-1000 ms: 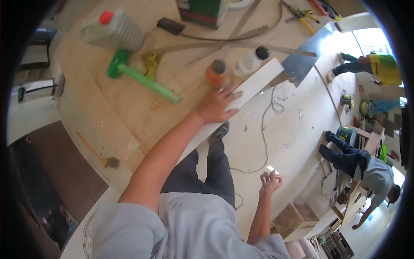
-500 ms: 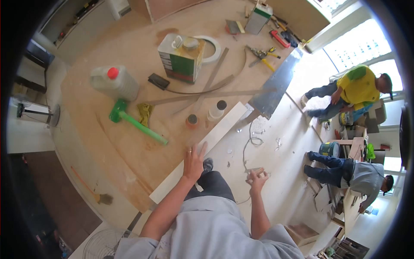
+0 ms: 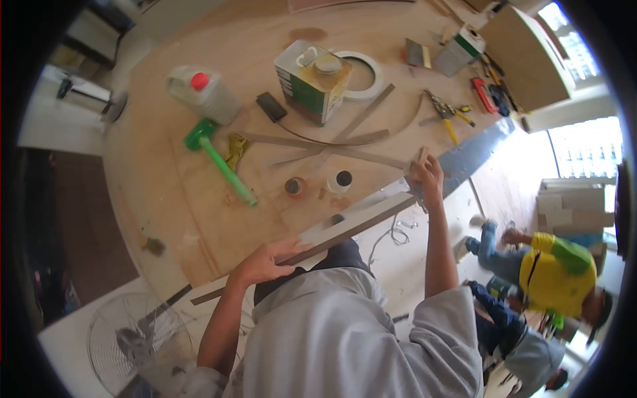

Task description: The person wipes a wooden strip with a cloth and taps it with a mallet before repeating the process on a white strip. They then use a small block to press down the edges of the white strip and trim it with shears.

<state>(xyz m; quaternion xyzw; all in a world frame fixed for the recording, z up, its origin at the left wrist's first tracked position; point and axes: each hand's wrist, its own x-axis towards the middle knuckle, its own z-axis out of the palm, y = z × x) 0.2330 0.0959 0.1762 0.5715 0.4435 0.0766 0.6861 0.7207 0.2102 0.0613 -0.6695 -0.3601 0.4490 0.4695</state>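
White board [image 3: 352,229] lifted on edge, gripped at both ends along the plywood table's [image 3: 179,172] near rim.
Left hand [image 3: 262,262] clasped on the near end, right hand [image 3: 428,179] closed round the far end, a small wood block pinched there too; not yet laid flat; beyond, two small bottles [image 3: 318,184], green mallet [image 3: 222,162], glue can [image 3: 312,79].

free: bare tabletop [image 3: 172,192] left of mallet [image 3: 222,161] | blocked far: two jars [image 3: 296,186], strips [image 3: 332,142], can [image 3: 312,71] | right: pliers [image 3: 443,114], tools | near: board [image 3: 345,229] spans both hands
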